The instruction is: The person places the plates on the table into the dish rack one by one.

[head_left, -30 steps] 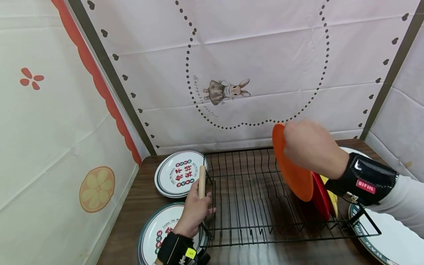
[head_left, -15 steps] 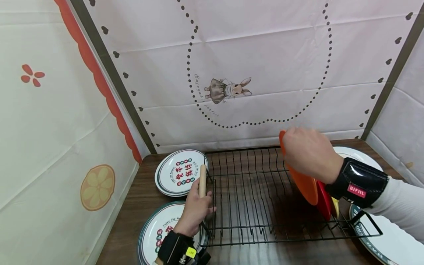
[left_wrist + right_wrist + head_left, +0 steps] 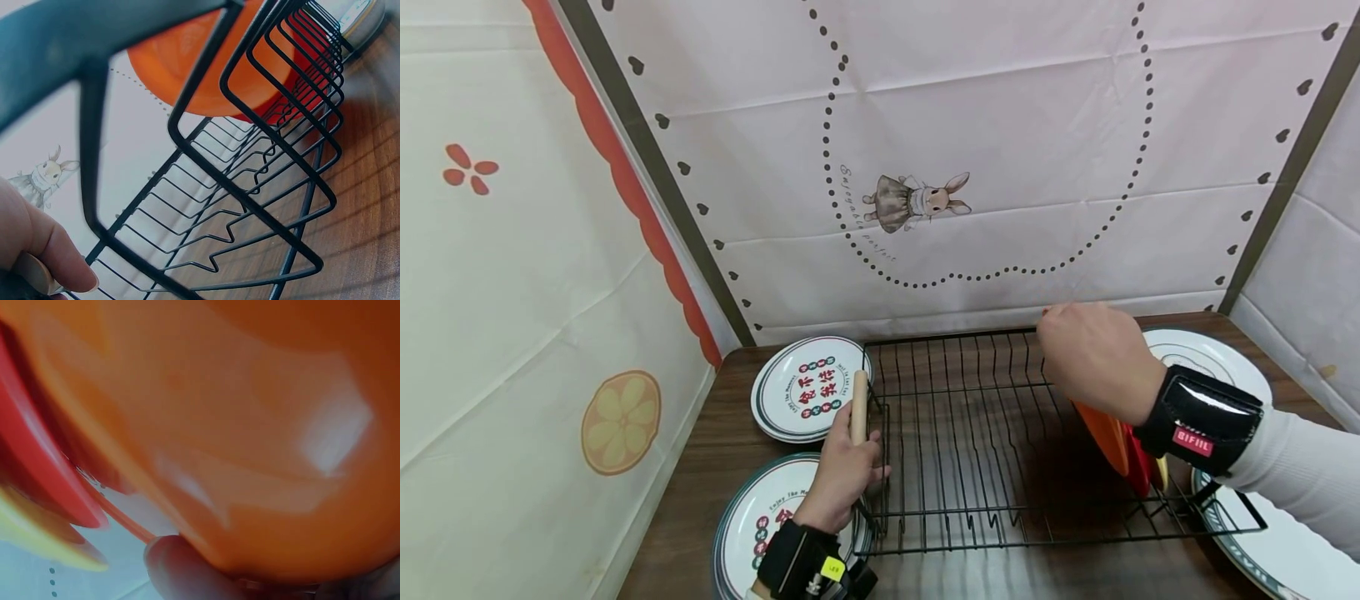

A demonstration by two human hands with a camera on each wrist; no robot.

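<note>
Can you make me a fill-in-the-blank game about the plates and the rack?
1. The right hand holds a plate whose colour is ____.
2. The left hand grips the rack's ____ handle.
3. Right behind the orange plate in the black wire rack stands a ____ plate.
4. The picture on the back wall cloth shows a ____.

Missing words: orange; wooden; red; rabbit
</note>
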